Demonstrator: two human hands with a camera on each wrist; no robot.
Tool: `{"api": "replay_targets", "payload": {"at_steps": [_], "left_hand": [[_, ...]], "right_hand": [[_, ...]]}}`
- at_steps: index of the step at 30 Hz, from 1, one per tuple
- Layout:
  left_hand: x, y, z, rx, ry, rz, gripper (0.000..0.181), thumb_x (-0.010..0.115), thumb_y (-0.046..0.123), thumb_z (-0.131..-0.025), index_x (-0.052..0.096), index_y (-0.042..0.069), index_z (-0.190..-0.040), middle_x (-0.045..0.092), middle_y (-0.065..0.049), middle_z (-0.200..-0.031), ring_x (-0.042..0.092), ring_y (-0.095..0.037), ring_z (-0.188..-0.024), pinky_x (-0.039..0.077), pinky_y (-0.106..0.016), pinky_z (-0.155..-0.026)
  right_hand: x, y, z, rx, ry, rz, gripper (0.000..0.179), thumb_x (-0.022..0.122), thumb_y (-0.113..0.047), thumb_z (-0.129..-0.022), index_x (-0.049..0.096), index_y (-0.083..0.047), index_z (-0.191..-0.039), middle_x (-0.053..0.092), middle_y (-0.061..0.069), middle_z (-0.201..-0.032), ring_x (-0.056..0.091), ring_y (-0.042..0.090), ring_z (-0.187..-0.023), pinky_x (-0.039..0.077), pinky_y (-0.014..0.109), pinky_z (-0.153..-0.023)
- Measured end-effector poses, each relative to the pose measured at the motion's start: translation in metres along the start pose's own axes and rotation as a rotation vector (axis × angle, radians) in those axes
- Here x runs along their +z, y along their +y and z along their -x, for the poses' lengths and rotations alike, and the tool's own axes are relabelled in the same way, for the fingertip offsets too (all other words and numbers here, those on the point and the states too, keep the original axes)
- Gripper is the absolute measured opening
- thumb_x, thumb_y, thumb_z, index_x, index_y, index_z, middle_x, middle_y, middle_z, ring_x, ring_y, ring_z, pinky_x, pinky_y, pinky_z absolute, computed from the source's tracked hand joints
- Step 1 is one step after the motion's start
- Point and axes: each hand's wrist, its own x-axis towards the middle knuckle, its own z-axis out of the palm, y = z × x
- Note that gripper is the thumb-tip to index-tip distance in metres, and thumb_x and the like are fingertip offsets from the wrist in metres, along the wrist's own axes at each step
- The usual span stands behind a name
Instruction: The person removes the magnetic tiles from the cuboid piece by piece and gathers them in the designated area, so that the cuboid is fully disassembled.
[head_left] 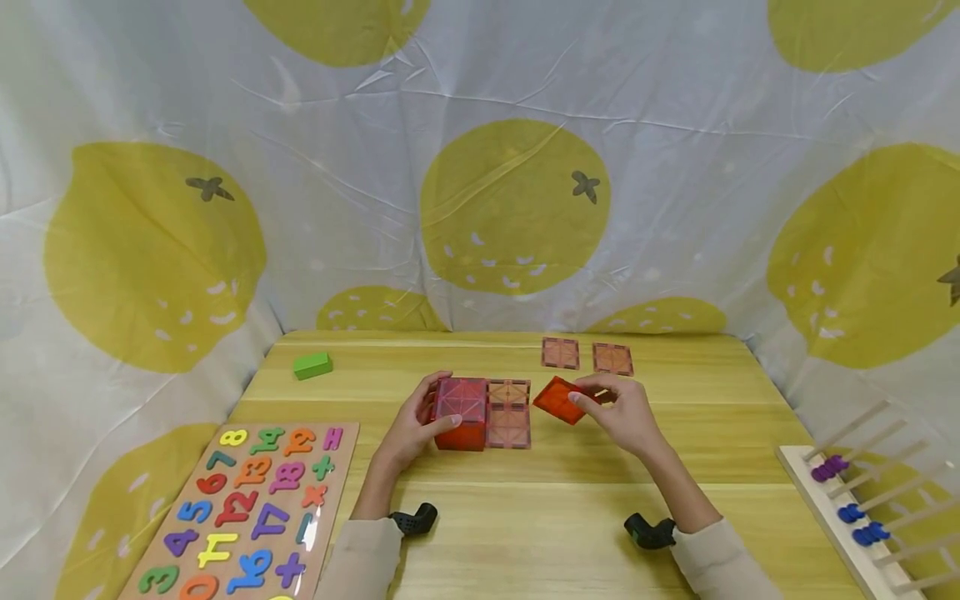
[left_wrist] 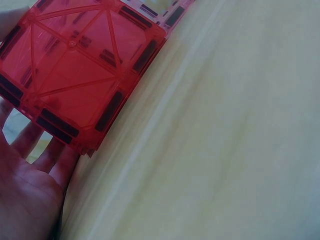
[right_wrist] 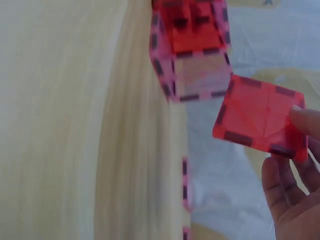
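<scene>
My left hand (head_left: 414,423) grips a red cube built of magnetic tiles (head_left: 461,437), its thumb across the near top edge and its fingers along the left side. In the left wrist view the tile wall (left_wrist: 75,55) shows dark magnet strips along its borders. Two see-through pinkish tiles (head_left: 508,427) adjoin the cube's right side. To their right, my right hand (head_left: 621,412) pinches a loose red square magnetic tile (head_left: 558,400) by its right corner, thumb on the face. The right wrist view shows this tile (right_wrist: 260,117) tilted and raised beside the joined tiles.
Two flat square tiles (head_left: 560,352) lie at the table's back. A green block (head_left: 312,365) sits at the back left. A number board (head_left: 247,508) covers the front left, and a pegged wooden counting rack (head_left: 832,500) stands at the right edge. Lemon-print cloth (head_left: 517,208) hangs around the table.
</scene>
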Motion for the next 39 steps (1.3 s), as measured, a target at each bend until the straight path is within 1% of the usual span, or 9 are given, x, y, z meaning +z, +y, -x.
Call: {"api": "replay_targets", "payload": {"at_steps": [7, 10, 15, 18, 22, 26, 32, 35, 39], "left_hand": [[0.001, 0.001, 0.001, -0.003, 0.005, 0.007, 0.077, 0.076, 0.017, -0.090, 0.038, 0.022, -0.156, 0.045, -0.020, -0.149, 0.051, -0.035, -0.133, 0.051, -0.022, -0.102], [0.001, 0.001, 0.000, 0.001, 0.002, 0.013, 0.077, 0.076, 0.016, -0.090, 0.038, 0.021, -0.156, 0.045, -0.020, -0.150, 0.050, -0.035, -0.133, 0.050, -0.021, -0.102], [-0.001, -0.001, 0.001, 0.002, -0.005, 0.016, 0.077, 0.076, 0.016, -0.090, 0.038, 0.021, -0.157, 0.045, -0.021, -0.149, 0.050, -0.034, -0.133, 0.050, -0.021, -0.101], [-0.001, -0.001, 0.001, 0.000, -0.003, 0.010, 0.078, 0.076, 0.016, -0.090, 0.037, 0.022, -0.157, 0.045, -0.021, -0.149, 0.050, -0.034, -0.133, 0.049, -0.020, -0.102], [-0.001, 0.000, 0.002, -0.005, 0.002, 0.001, 0.077, 0.076, 0.016, -0.090, 0.037, 0.022, -0.157, 0.045, -0.020, -0.149, 0.050, -0.034, -0.133, 0.049, -0.020, -0.102], [-0.001, 0.000, 0.001, -0.015, 0.002, -0.003, 0.076, 0.076, 0.016, -0.090, 0.038, 0.023, -0.157, 0.046, -0.018, -0.149, 0.051, -0.033, -0.133, 0.049, -0.021, -0.103], [-0.001, -0.002, 0.000, -0.010, 0.000, -0.005, 0.077, 0.075, 0.015, -0.091, 0.037, 0.018, -0.158, 0.045, -0.018, -0.149, 0.050, -0.032, -0.134, 0.049, -0.022, -0.104], [-0.001, -0.001, 0.000, -0.013, 0.011, -0.004, 0.078, 0.076, 0.016, -0.090, 0.037, 0.018, -0.157, 0.046, -0.017, -0.148, 0.051, -0.031, -0.133, 0.049, -0.021, -0.103], [0.000, 0.000, 0.000, -0.008, -0.001, 0.007, 0.078, 0.076, 0.015, -0.090, 0.037, 0.017, -0.158, 0.046, -0.017, -0.148, 0.051, -0.031, -0.132, 0.050, -0.022, -0.102]], "right_hand": [[-0.033, 0.023, -0.007, 0.101, 0.091, -0.002, 0.030, 0.073, -0.022, -0.097, 0.075, -0.002, -0.119, 0.075, 0.019, -0.103, 0.066, 0.003, -0.085, 0.057, 0.017, -0.073], [-0.047, 0.031, -0.009, 0.144, 0.129, 0.020, 0.034, 0.072, -0.025, -0.098, 0.074, -0.001, -0.121, 0.074, 0.021, -0.105, 0.063, -0.001, -0.085, 0.055, 0.015, -0.073], [-0.066, 0.047, -0.013, 0.193, 0.182, 0.077, 0.039, 0.072, -0.033, -0.097, 0.074, -0.003, -0.122, 0.073, 0.019, -0.105, 0.060, -0.002, -0.084, 0.054, 0.016, -0.071], [-0.073, 0.057, -0.016, 0.197, 0.206, 0.104, 0.039, 0.072, -0.033, -0.098, 0.074, -0.003, -0.122, 0.073, 0.020, -0.103, 0.060, 0.000, -0.081, 0.054, 0.017, -0.068], [-0.081, 0.071, -0.019, 0.232, 0.227, 0.115, 0.042, 0.070, -0.035, -0.099, 0.072, -0.001, -0.124, 0.072, 0.021, -0.105, 0.062, 0.001, -0.079, 0.055, 0.018, -0.067], [-0.089, 0.082, -0.021, 0.297, 0.256, 0.081, 0.043, 0.069, -0.032, -0.099, 0.070, 0.003, -0.126, 0.071, 0.016, -0.102, 0.064, -0.001, -0.076, 0.060, 0.024, -0.068], [-0.101, 0.099, -0.027, 0.401, 0.302, 0.030, 0.040, 0.067, -0.022, -0.100, 0.067, 0.006, -0.127, 0.067, -0.005, -0.090, 0.066, -0.004, -0.070, 0.062, 0.027, -0.071], [-0.105, 0.107, -0.031, 0.451, 0.301, 0.048, 0.041, 0.065, -0.024, -0.100, 0.067, 0.005, -0.130, 0.067, -0.007, -0.093, 0.063, -0.007, -0.072, 0.060, 0.022, -0.070], [-0.111, 0.118, -0.033, 0.512, 0.284, 0.110, 0.044, 0.064, -0.029, -0.101, 0.067, 0.001, -0.133, 0.068, 0.000, -0.104, 0.056, -0.009, -0.077, 0.052, 0.011, -0.068]]}}
